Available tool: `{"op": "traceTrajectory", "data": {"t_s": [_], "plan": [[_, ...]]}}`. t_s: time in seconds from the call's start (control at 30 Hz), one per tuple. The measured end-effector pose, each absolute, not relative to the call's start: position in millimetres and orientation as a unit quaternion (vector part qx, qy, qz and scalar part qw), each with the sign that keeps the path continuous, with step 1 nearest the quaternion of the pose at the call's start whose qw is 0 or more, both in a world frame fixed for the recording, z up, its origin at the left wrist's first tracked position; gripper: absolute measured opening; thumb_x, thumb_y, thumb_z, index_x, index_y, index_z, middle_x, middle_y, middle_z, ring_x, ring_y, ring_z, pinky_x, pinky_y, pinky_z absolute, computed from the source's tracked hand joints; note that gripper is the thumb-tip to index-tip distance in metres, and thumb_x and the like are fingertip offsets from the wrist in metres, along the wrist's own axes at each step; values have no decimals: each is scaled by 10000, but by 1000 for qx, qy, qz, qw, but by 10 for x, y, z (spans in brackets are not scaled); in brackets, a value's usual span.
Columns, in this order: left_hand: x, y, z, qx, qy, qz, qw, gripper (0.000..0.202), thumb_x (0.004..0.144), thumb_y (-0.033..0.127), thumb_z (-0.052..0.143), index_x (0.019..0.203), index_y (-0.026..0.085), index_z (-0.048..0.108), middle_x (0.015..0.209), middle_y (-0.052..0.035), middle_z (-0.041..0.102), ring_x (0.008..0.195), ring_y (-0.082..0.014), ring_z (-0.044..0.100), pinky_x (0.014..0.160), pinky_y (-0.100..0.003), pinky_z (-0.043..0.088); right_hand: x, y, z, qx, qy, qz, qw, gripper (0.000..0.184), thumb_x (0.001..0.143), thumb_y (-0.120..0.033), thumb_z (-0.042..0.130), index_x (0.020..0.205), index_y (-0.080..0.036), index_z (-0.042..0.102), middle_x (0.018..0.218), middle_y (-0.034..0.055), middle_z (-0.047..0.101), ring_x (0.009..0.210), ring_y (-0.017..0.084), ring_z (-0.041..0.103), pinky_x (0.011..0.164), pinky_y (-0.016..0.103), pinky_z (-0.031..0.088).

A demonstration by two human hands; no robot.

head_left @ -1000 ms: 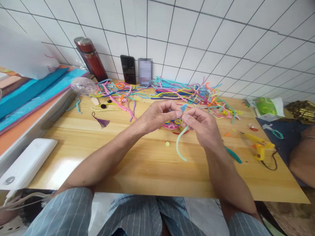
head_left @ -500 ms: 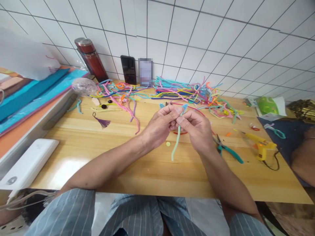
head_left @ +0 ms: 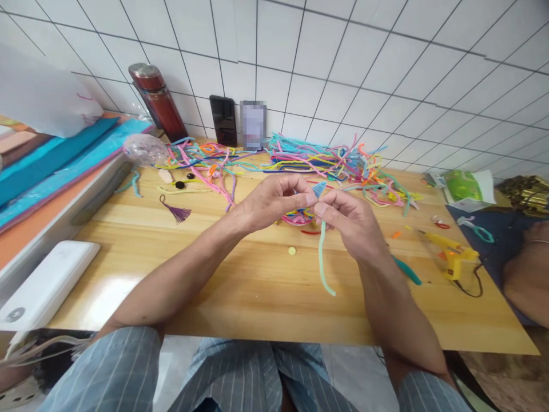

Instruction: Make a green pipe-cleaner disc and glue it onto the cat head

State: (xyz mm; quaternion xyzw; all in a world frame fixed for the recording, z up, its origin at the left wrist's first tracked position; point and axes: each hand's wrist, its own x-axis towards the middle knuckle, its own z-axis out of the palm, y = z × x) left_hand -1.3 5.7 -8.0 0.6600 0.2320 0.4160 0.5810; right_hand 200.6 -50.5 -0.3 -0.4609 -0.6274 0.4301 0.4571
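Mid-way between the pale wooden desk's (head_left: 240, 286) side edges, the left hand (head_left: 278, 203) seemingly pinches a blue, ridged, cone-shaped piece (head_left: 318, 189), the right hand (head_left: 349, 220) a pale-green fuzzy stem (head_left: 321, 257), tail dangling; a slackened right pinch could let it slip

Centre: left hand (head_left: 274, 201) and right hand (head_left: 354, 222) above table (head_left: 240, 292), stem (head_left: 321, 257) hanging beneath right hand | upper centre: stem pile (head_left: 304, 159) behind hands, along wall (head_left: 364, 68) | upper left: flask (head_left: 160, 106), phone (head_left: 223, 121) to its right | mid-left: tassel (head_left: 179, 213) on table | mid-right: pliers (head_left: 407, 270) beside right forearm (head_left: 384, 286), glue gun (head_left: 454, 257) right of pliers
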Motion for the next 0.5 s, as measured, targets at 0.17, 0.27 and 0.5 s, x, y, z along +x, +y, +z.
{"op": "traceTrajectory", "data": {"t_s": [0.17,0.27,0.5], "plan": [[171,-51,-168,541,232,476,653,542,743,618,967,772,163,673,688,17,640,602,-87,515,574,-226,395,1906,-515,-122,-468,-593,418,504,414,860,-572,867,711,-235,681,614,-35,619,541,110,472,529,271,381],[305,-184,-233,440,225,499,713,547,729,586,985,746,169,632,597,51,553,534,-68,451,535,-209,366,1850,-526,-205,-457,-596,410,518,405,902,-562,833,714,-235,686,631,-28,636,562,120,508,554,281,407],[397,-274,-269,325,215,502,772,423,829,456,942,777,170,635,629,45,565,559,-70,497,565,-186,426,1847,-489,-181,-433,-597,455,499,418,852,-593,876,749,-231,693,704,-10,719,615,135,597,600,288,474]]}}
